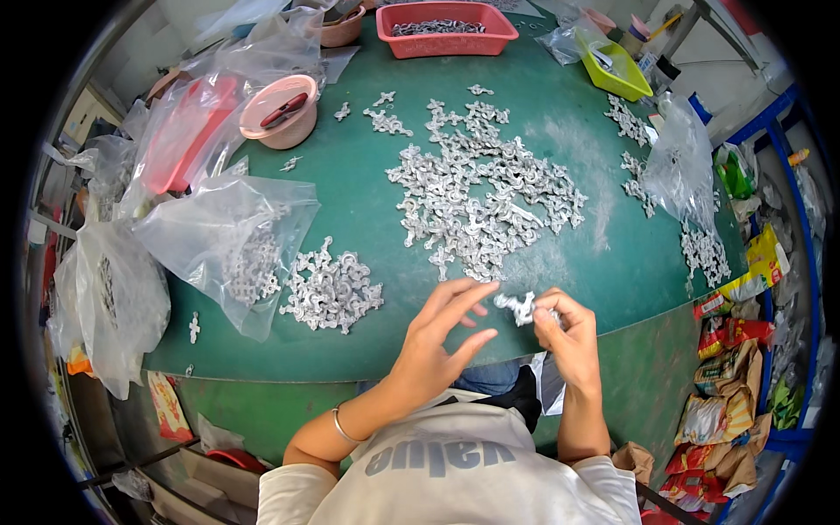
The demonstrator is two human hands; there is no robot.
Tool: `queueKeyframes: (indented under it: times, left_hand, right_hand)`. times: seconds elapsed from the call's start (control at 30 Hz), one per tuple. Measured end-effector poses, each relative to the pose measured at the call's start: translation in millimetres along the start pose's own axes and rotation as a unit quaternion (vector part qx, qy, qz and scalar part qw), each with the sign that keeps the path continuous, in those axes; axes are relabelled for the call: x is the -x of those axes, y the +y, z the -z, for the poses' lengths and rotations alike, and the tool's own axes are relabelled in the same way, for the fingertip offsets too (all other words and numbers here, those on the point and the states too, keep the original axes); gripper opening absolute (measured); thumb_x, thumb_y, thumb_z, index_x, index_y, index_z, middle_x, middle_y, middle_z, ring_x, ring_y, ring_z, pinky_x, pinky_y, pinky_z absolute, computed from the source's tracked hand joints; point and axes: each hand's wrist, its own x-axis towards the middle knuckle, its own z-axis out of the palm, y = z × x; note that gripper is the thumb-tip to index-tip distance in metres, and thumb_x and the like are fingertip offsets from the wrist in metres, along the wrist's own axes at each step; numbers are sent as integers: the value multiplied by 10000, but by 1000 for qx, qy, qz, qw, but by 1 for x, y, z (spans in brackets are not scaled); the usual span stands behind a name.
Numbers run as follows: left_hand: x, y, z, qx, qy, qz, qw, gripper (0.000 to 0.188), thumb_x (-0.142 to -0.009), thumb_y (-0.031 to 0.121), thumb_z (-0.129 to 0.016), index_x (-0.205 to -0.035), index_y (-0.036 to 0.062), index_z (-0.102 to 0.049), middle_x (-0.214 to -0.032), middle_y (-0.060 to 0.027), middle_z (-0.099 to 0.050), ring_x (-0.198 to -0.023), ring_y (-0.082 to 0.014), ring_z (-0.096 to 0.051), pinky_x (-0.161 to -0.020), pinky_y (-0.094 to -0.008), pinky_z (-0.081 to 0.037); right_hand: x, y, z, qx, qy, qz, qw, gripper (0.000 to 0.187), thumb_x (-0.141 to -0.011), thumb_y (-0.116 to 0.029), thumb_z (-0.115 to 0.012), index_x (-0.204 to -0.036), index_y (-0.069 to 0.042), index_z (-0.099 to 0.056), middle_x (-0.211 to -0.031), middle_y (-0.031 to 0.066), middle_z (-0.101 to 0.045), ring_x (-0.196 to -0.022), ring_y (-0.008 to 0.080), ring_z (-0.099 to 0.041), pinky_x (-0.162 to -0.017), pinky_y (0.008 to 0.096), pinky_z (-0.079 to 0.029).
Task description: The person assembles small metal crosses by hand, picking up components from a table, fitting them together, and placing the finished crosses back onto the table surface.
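Between thumb and fingers, my right hand (564, 325) pinches a small silver-grey cast metal part (514, 306) above the near edge of the green table (350, 201). My left hand (446, 324) is just left of that part, its fingers spread and nothing in them. Beyond both hands lies a wide heap of similar metal parts (481, 192). A smaller pile of metal parts (332, 293) sits to the left of my left hand, beside the mouth of a clear plastic bag (232, 227) with more parts in it.
A red tray (448, 44) of metal pieces stands at the far edge. At left are a pink bowl (280, 131) holding a red-handled tool and a pink tray (192, 136) under plastic. A yellow-green basket (621, 74) and another clear bag (682, 162) sit at right, near blue shelving (787, 166).
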Motion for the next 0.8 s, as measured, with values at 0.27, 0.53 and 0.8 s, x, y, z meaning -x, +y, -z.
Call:
queueKeyframes:
  times: [0.27,0.53,0.8]
  left_hand:
    - [7,0,1,34,6,-84,996,256,-630,-107,-671,-870,-28,-628,-872,-122,-592,-773,-180,-576,-677,-261,-466]
    - [11,12,3,31,33,-129,991,239,-634,-66,-695,-856,-13,-622,-838,-118,-605,-728,-187,-598,-633,-255,-482]
    - [17,15,5,59,-5,-103,993,328,-583,-84,-729,-884,-34,-610,-832,-128,-592,-729,-170,-571,-640,-256,-470]
  right_hand:
    - [17,-19,-12,19,-18,109,994,143,-824,-86,-551,-780,49,-570,-748,68,-528,-624,99,-459,-544,220,-353]
    - [20,-22,-17,35,-2,192,981,152,-815,-93,-552,-766,49,-578,-726,99,-535,-629,150,-485,-556,243,-372]
    - [19,-20,-17,46,9,261,964,215,-831,-149,-550,-749,49,-572,-716,105,-537,-614,156,-487,-544,251,-374]
